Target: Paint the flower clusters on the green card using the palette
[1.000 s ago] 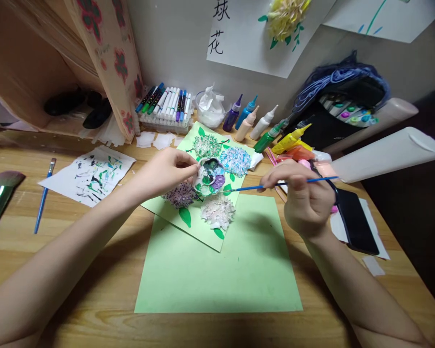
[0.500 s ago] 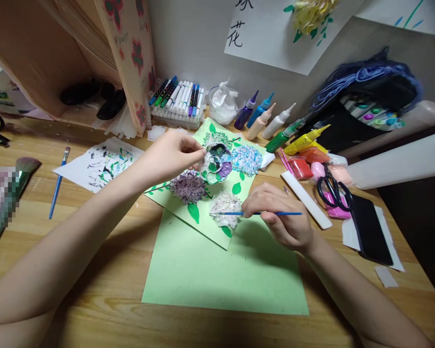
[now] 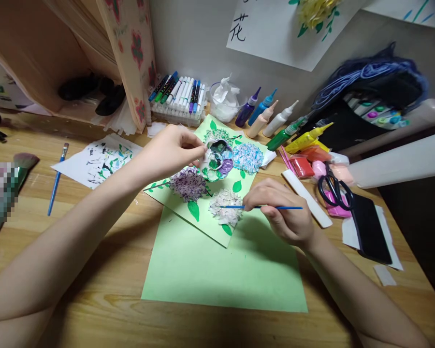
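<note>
My left hand [image 3: 179, 150] pinches the rim of a small paint palette [image 3: 225, 167], whose wells hold green, dark and purple paint. It is held above a light green card [image 3: 217, 233] bearing textured flowers and painted leaves. Between the fingers of my right hand [image 3: 279, 210] is a thin blue paintbrush [image 3: 290, 208], nearly level. Its tip lies over the whitish flower [image 3: 226, 212]; whether it touches cannot be made out. A purple flower [image 3: 188, 185] and a blue one [image 3: 248, 158] are on the same card. Beneath lies a plain green sheet [image 3: 221, 280].
Paint bottles [image 3: 263, 119] and a box of markers [image 3: 179, 96] line the wall. At left lie a paint-stained tissue [image 3: 105, 159], another brush [image 3: 58, 186] and a large soft brush [image 3: 12, 198]. Scissors [image 3: 335, 191] and a black phone [image 3: 371, 229] are at right.
The camera view has shifted slightly. My right hand and the brush have moved a little up over the whitish flower; my left hand still holds the palette in nearly the same place.
</note>
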Motion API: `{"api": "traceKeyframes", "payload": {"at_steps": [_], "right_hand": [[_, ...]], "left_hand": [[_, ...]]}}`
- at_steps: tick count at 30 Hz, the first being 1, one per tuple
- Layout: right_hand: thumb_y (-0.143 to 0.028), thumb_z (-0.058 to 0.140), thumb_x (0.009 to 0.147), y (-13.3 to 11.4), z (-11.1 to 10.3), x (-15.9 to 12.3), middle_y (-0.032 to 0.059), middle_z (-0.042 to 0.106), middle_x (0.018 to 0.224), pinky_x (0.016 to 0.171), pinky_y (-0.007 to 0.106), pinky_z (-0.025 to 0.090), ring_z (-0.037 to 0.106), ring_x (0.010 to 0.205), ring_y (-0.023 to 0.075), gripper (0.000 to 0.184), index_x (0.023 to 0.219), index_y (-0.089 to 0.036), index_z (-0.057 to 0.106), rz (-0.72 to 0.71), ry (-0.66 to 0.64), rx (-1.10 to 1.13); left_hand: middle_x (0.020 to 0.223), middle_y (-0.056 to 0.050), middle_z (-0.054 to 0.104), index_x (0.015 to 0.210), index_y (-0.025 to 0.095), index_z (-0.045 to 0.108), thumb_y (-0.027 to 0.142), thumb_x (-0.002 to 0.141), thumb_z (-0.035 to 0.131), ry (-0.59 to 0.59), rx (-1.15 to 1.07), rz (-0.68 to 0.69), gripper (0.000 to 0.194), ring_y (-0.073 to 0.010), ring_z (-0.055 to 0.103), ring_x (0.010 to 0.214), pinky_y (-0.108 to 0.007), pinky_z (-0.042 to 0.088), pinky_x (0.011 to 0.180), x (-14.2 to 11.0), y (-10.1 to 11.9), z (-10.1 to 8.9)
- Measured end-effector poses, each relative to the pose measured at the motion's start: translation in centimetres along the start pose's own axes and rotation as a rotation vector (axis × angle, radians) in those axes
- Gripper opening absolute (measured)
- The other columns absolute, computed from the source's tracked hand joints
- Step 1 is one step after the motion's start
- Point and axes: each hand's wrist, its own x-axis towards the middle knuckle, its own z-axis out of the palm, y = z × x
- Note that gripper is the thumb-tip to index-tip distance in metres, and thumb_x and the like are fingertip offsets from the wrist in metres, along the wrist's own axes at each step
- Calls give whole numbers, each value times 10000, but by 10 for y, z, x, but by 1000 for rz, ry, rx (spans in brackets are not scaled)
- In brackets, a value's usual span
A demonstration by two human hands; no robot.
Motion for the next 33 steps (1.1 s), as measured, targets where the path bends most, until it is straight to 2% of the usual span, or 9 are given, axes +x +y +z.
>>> {"api": "traceKeyframes", "payload": {"at_steps": [6,12,15,17,22,24,26,28,33], "right_hand": [[-327,374,977,2,-5,-4,50,650,742,700,308,457,581,738,163,315,833,-178,610,70,113,14],[-328,360,981,1,-2,-2,47,658,716,676,308,469,582,708,162,337,828,-176,619,40,41,-1],[-321,371,976,1,-3,-2,49,665,736,682,324,471,591,720,170,323,843,-185,631,51,74,-27],[-323,383,972,2,-6,-2,47,666,738,661,332,464,592,706,174,316,840,-196,641,53,144,-17],[-361,399,965,5,-10,3,19,609,615,590,361,415,570,598,188,351,774,-233,665,-29,567,-44],[-357,404,965,6,-11,5,18,601,622,609,372,412,577,617,196,346,775,-245,671,-6,655,-77],[-339,406,966,7,-11,5,28,612,662,638,381,426,588,657,201,334,785,-244,670,44,660,-96],[-325,399,968,8,-13,4,38,629,692,660,386,443,596,684,202,333,792,-235,667,80,608,-111],[-350,391,966,10,-15,1,38,663,705,656,368,453,613,686,199,335,797,-228,654,83,500,-172]], "left_hand": [[592,-44,653,668,155,688,296,728,597,14,16,-32,178,-157,607,603,-246,453,553,-1,4,-1],[578,-31,638,668,162,684,293,731,597,4,0,-29,170,-151,594,601,-256,451,575,-1,4,-1],[587,-34,646,651,166,679,282,736,597,5,-8,-26,165,-162,596,616,-270,447,589,-1,3,-1],[615,-43,663,643,168,675,281,742,595,2,-6,-31,170,-167,599,629,-274,440,588,-1,2,-1],[669,-62,690,627,165,676,267,769,559,-25,16,-17,210,-160,603,625,-279,414,582,0,0,1],[661,-59,687,622,165,677,260,772,551,-32,32,-13,218,-155,596,621,-279,404,586,-1,0,1],[654,-53,682,615,165,675,263,776,544,-43,47,-10,229,-148,582,615,-275,393,583,-2,0,2],[661,-47,683,628,165,679,273,783,537,-61,51,-15,237,-141,569,604,-270,382,574,-2,0,3],[676,-31,684,658,163,670,299,802,520,-99,44,-18,248,-132,558,599,-256,376,568,-3,0,4]]}}
